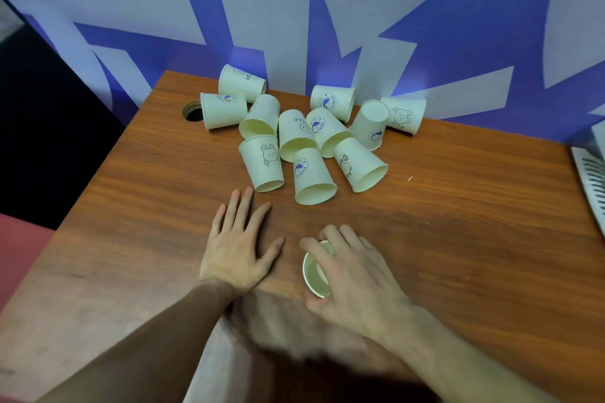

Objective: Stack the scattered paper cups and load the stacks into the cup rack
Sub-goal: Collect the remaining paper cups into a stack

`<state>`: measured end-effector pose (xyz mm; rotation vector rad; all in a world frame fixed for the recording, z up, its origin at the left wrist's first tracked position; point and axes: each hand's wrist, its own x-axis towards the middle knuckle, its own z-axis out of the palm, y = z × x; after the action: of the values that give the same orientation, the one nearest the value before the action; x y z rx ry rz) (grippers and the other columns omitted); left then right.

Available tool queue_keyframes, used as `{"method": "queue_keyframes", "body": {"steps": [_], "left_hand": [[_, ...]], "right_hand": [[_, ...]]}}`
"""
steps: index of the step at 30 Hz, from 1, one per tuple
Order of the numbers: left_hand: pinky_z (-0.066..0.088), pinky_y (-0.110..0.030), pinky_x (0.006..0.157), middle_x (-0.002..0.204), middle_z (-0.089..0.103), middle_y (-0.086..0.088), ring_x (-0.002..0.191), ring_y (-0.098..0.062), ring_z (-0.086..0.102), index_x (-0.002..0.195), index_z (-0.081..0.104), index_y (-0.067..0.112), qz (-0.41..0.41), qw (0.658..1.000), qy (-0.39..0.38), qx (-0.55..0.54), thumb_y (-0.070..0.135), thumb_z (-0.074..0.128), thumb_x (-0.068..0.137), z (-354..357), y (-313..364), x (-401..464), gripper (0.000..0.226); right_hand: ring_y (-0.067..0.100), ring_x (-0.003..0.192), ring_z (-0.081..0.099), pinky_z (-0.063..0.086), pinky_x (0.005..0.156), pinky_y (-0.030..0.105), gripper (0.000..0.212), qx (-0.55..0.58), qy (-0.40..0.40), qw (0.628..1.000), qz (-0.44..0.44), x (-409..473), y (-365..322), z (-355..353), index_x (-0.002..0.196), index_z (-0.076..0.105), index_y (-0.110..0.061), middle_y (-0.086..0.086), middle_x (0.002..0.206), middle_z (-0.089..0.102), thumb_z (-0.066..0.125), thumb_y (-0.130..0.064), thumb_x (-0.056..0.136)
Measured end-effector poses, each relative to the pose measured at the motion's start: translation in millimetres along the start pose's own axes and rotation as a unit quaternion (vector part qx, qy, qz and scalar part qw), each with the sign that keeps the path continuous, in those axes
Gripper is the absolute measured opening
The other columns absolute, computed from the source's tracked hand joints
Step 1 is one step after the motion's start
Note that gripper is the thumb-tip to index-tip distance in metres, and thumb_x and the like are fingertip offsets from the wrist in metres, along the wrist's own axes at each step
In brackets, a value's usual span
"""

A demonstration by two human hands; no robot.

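Observation:
Several white paper cups (312, 175) lie tipped over in a heap at the middle and back of the wooden table (458, 239); some carry blue logos or animal drawings. My right hand (355, 275) grips one paper cup (315, 275) near the front of the table, its open mouth facing left and up. My left hand (240, 247) rests flat on the table just left of it, fingers straight and spread, a short way in front of the heap. The cup rack is not plainly in view.
A round cable hole (192, 112) sits at the table's back left. A white slotted object (592, 180) pokes in at the right edge. A blue and white patterned wall (294, 26) stands right behind the table.

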<state>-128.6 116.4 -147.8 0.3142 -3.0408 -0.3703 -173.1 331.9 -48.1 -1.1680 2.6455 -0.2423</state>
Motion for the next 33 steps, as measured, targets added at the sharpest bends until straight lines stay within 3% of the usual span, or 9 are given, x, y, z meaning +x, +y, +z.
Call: {"method": "queue_keyframes", "body": {"steps": [5,10,13,15,19,22,26,29,33], "left_hand": [[0.012,-0.045,0.125,0.169,0.014,-0.004,0.157,-0.021,0.003,0.151,0.04,0.028,0.005,1.0,-0.003,-0.004,0.067,0.033,0.092,0.2,-2.0,-0.2,0.07],[0.013,-0.046,0.125,0.168,0.016,-0.005,0.157,-0.022,0.005,0.15,0.042,0.027,0.011,1.0,0.002,-0.002,0.065,0.037,0.092,1.7,-2.4,0.3,0.069],[0.014,-0.046,0.124,0.168,0.018,-0.006,0.157,-0.023,0.006,0.149,0.044,0.026,0.013,1.0,0.007,-0.005,0.065,0.038,0.092,2.8,-2.6,1.1,0.069],[0.014,-0.046,0.124,0.168,0.017,-0.006,0.157,-0.023,0.007,0.149,0.044,0.025,0.019,1.0,0.01,-0.011,0.064,0.04,0.092,2.4,-2.0,1.7,0.069],[0.014,-0.049,0.124,0.167,0.019,-0.006,0.157,-0.024,0.006,0.148,0.045,0.024,0.031,0.999,0.009,-0.028,0.062,0.045,0.09,1.2,-2.4,-0.3,0.069],[0.018,-0.054,0.122,0.164,0.028,-0.005,0.155,-0.025,0.016,0.141,0.053,0.021,0.05,0.997,0.008,-0.051,0.057,0.051,0.087,0.6,-3.3,-1.9,0.065],[0.035,-0.048,0.112,0.144,0.053,-0.007,0.137,-0.032,0.047,0.128,0.063,0.013,0.14,0.984,0.03,-0.109,0.047,0.065,0.079,-6.6,-3.3,-8.6,0.059],[0.033,-0.04,0.116,0.144,0.05,0.002,0.139,-0.023,0.044,0.14,0.054,0.016,0.168,0.969,-0.014,-0.178,0.054,0.078,0.071,-9.8,5.5,-27.0,0.082],[0.024,-0.035,0.121,0.151,0.042,0.01,0.146,-0.012,0.032,0.149,0.042,0.022,0.119,0.966,-0.056,-0.222,0.077,0.08,0.059,-0.8,37.5,-44.2,0.112]], "right_hand": [[0.018,0.118,0.046,0.043,0.096,0.039,0.076,0.052,0.044,0.998,-0.003,-1.3,0.1,-15.5,0.143,0.041,-0.035,-0.007,0.13,0.047,0.047,-0.073,0.078],[0.017,0.118,0.045,0.041,0.1,0.041,0.049,0.148,0.174,0.97,0.078,29.7,36.5,-25.0,0.134,0.052,-0.028,-0.007,0.124,0.051,0.04,-0.056,0.096],[0.025,0.122,0.04,0.042,0.1,0.047,0.05,0.123,0.251,0.94,0.197,56.3,73.0,-17.4,0.138,0.05,-0.024,0.005,0.13,0.048,0.058,-0.043,0.092],[0.031,0.13,0.035,0.04,0.102,0.05,0.064,0.107,0.236,0.931,0.256,69.1,94.3,-13.9,0.146,0.04,-0.025,0.01,0.141,0.04,0.065,-0.041,0.089],[0.03,0.136,0.033,0.037,0.108,0.052,0.082,0.107,0.108,0.946,0.286,81.9,120.2,-5.9,0.153,0.019,-0.036,0.007,0.15,0.031,0.067,-0.048,0.087],[0.029,0.121,0.049,0.047,0.098,0.046,0.08,0.168,0.106,0.938,0.284,80.6,120.4,-4.0,0.15,0.024,-0.038,0.003,0.134,0.04,0.07,-0.036,0.085],[0.021,0.11,0.052,0.045,0.083,0.033,0.076,0.202,0.137,0.935,0.257,55.8,103.1,-16.6,0.144,0.035,-0.034,0.0,0.126,0.043,0.073,-0.029,0.079],[0.013,0.107,0.052,0.047,0.082,0.032,0.071,0.225,0.143,0.938,0.22,25.1,88.2,-30.4,0.135,0.038,-0.033,-0.005,0.12,0.049,0.077,-0.032,0.076],[0.003,0.109,0.052,0.049,0.085,0.024,0.068,0.269,0.164,0.933,0.176,-6.3,68.0,-46.6,0.13,0.043,-0.032,-0.011,0.121,0.05,0.082,-0.029,0.074]]}}
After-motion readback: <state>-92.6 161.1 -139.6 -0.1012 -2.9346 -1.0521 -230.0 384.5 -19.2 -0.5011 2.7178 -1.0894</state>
